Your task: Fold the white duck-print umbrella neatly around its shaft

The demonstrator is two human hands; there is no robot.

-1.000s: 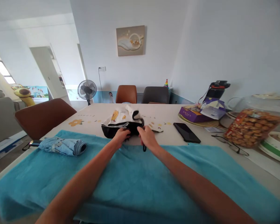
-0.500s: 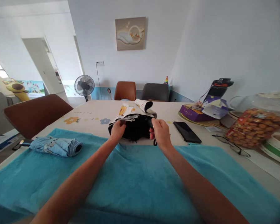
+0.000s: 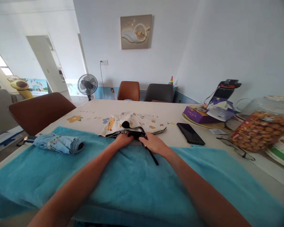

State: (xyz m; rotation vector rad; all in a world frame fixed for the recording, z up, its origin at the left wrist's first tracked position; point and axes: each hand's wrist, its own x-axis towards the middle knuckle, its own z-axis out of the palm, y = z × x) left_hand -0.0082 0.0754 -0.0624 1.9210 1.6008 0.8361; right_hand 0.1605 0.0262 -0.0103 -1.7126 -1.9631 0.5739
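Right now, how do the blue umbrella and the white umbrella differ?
The blue umbrella is rolled tightly; the white umbrella lies loose and flatter. The blue umbrella rests on the teal towel, untouched; the white umbrella is mainly on the table, with the left hand and right hand at its near edge. Neither is opened out.

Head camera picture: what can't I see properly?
In the head view:
Left hand: fingertips lost among the black parts of the white patterned umbrella.
Right hand: its own back hides most fingers.
Nut bag: writing too blurred to read.
Green-striped bowl: cut off by the right edge.
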